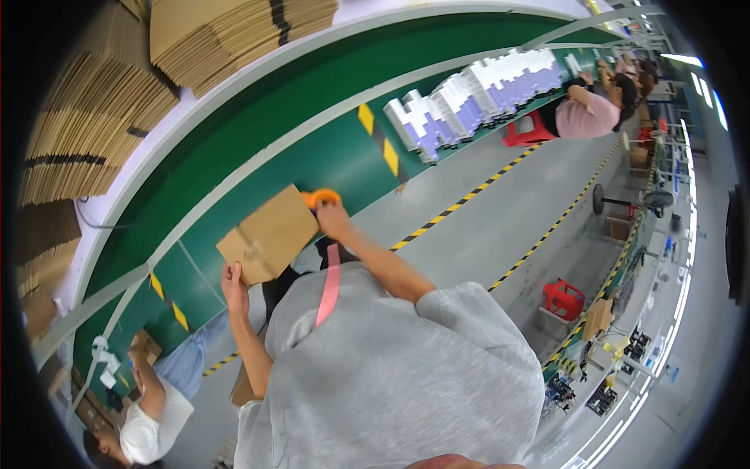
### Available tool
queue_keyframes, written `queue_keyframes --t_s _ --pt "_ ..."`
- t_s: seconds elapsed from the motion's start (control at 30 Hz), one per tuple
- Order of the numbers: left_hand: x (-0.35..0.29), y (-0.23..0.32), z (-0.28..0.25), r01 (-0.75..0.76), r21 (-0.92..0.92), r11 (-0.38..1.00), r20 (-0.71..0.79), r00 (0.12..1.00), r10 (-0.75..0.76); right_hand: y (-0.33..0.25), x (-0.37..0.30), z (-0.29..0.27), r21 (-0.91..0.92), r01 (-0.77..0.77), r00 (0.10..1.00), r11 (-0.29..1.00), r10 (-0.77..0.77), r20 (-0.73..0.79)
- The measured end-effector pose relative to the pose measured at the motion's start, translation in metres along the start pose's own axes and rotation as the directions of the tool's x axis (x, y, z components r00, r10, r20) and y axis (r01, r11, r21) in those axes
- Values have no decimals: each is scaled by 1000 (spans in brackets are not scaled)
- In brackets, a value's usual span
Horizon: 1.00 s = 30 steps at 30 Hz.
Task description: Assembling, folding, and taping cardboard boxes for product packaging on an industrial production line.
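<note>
A brown cardboard box [281, 224], its flaps closed, lies tilted at the near edge of the green bench. My left hand [234, 286] grips its near left corner, with the thumb along the side. At the box's right end my right hand [334, 220] is closed on an orange tape dispenser [322, 196], which touches or nearly touches the cardboard. A shinier patch that looks like tape shows on the box's left part. The dispenser's underside is hidden by my fingers and the box.
Flat cardboard stacks [94, 125] stand beyond the green conveyor [234, 129]. White and lilac boxes [476, 94] are piled on the bench to the right. One co-worker in pink [586, 116] sits far right, another in white [156, 418] at lower left. A red stool [564, 300] stands behind me.
</note>
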State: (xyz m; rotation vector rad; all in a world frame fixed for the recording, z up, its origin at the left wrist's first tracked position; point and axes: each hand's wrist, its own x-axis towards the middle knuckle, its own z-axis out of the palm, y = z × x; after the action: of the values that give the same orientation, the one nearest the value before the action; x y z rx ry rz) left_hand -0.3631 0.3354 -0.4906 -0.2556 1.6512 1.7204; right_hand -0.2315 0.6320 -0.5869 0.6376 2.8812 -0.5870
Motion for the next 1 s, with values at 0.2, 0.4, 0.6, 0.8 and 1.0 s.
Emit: queue_keyframes --t_s 0.2,0.4,0.6,0.8,1.0 --pt "-50 90 60 -227 474 851 48 971 233 33 42 -87 541 203 926 816 19 -376" --pt "3 -1 35 -155 659 736 35 984 176 174 22 -125 269 -522 408 810 514 -755" --pt "3 -16 60 -155 748 645 175 984 33 296 20 -69 874 -350 97 338 941 -325" --pt "6 -16 60 -111 751 651 146 989 1 274 54 -99 968 161 251 192 941 -228" --pt "2 -16 58 -85 768 635 109 994 2 313 30 -149 965 -241 -306 101 936 -174"
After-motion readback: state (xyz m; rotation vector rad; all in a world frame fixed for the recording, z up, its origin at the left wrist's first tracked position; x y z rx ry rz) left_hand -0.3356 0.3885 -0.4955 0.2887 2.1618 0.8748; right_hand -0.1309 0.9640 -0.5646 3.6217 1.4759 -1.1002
